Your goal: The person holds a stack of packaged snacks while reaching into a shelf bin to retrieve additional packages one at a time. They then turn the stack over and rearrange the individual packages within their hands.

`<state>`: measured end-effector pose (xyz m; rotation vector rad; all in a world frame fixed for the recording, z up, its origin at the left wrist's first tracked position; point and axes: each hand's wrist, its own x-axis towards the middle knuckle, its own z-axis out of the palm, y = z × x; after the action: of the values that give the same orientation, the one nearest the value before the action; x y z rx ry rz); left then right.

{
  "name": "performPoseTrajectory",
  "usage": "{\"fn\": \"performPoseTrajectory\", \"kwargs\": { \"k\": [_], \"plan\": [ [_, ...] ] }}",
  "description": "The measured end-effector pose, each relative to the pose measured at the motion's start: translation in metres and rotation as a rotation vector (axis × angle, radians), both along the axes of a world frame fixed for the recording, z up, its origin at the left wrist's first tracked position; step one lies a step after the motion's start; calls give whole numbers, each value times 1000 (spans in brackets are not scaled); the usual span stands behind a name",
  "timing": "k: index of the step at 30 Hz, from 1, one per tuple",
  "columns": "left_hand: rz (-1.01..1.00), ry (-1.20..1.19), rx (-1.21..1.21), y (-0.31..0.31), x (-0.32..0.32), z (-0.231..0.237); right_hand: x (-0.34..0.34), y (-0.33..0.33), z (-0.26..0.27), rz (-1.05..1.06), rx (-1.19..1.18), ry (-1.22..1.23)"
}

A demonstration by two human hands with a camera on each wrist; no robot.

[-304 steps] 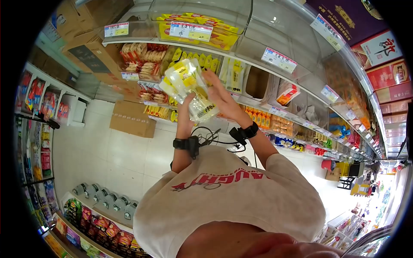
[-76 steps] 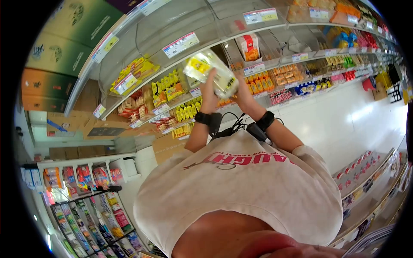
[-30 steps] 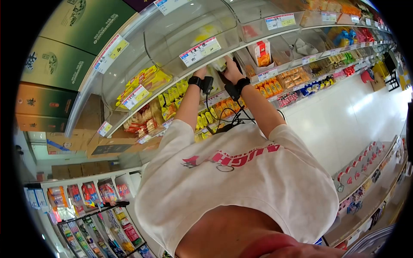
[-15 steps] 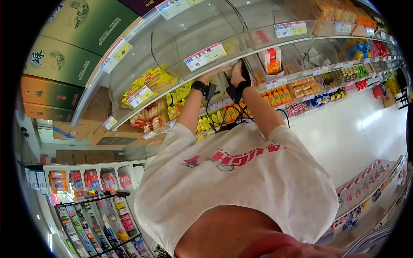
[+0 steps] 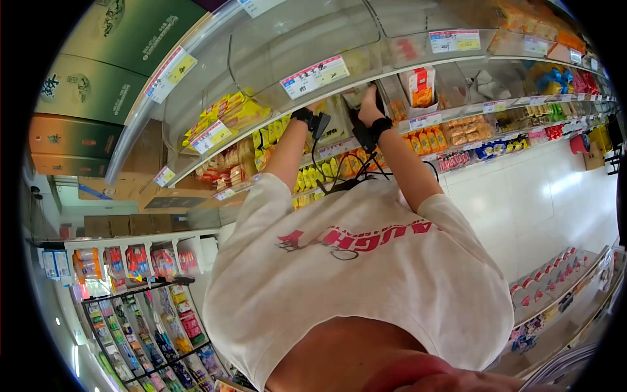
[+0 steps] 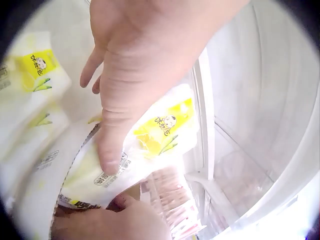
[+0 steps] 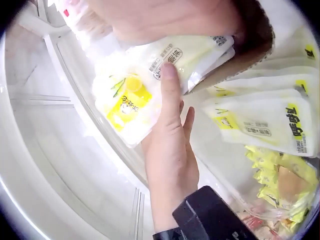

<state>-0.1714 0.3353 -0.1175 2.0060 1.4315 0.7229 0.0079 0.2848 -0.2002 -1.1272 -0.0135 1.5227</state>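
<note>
In the left wrist view, my left hand (image 6: 135,70) holds a white-and-yellow snack packet (image 6: 167,127), its thumb flat on the printed front and fingers behind. From the right wrist view, the left hand (image 7: 170,150) comes in from below, thumb on the same packet (image 7: 130,107). My right hand (image 7: 175,17) lies across the packet's other end, and its fingers are hidden there. The right hand (image 6: 120,222) is low in the left wrist view, beside the cut edge of a cardboard box (image 6: 75,165). In the head view, both hands reach into a shelf bin.
Matching packets (image 7: 265,120) stand beside the box. Small yellow packs (image 7: 280,175) fill the neighbouring bin. A clear bin front with a price tag (image 5: 315,76) hangs above my hands. A red-and-white pack (image 5: 421,88) stands to the right; black cables (image 5: 353,166) hang between my wrists.
From holding the packets in front of the shelf 2.5 seconds ago, both hands have moved forward into the bin with them. Over the last half second, the hands shift only slightly.
</note>
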Motion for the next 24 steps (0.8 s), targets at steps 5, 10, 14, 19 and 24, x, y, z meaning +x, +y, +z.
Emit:
{"fn": "performPoseTrajectory", "kwargs": {
  "k": [5,10,14,19,24],
  "plan": [
    [14,12,38,-4,-12,6,10,-31,14,-10,229,356],
    [31,3,70,-3,-23,11,-4,-41,51,-282,231,389],
    [36,-11,55,1,-20,5,-4,-29,26,-150,154,231],
    [44,1,88,-1,-16,4,5,-43,18,-98,195,265],
    [14,17,102,-22,-10,17,10,-48,19,-60,290,246]
  ]
}}
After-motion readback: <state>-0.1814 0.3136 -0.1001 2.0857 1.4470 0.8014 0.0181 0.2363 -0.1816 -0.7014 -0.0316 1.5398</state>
